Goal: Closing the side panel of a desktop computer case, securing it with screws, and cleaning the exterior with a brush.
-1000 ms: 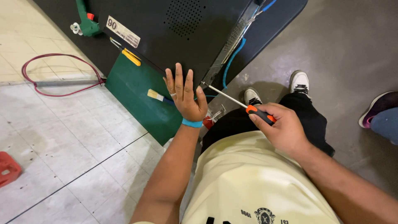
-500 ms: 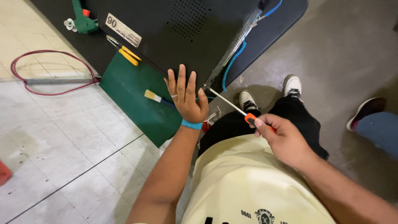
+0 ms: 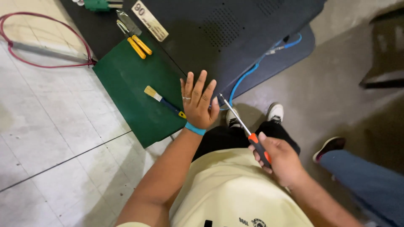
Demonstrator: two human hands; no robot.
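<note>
My left hand (image 3: 198, 101) lies flat with fingers spread on the near corner of a large black panel (image 3: 219, 38) with vent holes, which rests on a table. My right hand (image 3: 281, 159) grips the orange-and-black handle of a screwdriver (image 3: 243, 126). Its metal shaft points up and left, with the tip at the panel's edge just right of my left hand. A blue band sits on my left wrist.
A green mat (image 3: 130, 90) on the table carries a small paintbrush (image 3: 162, 101) and yellow-handled pliers (image 3: 135, 40). A blue cable (image 3: 252, 69) hangs below the panel. A red cable loop (image 3: 46, 42) lies on the tiled floor. Another person's leg and shoe (image 3: 336, 151) are at the right.
The view has tilted, so the table and panel appear shifted. My right hand has drawn the screwdriver slightly lower and right, its tip staying by the panel edge. My left hand stays flat on the panel.
</note>
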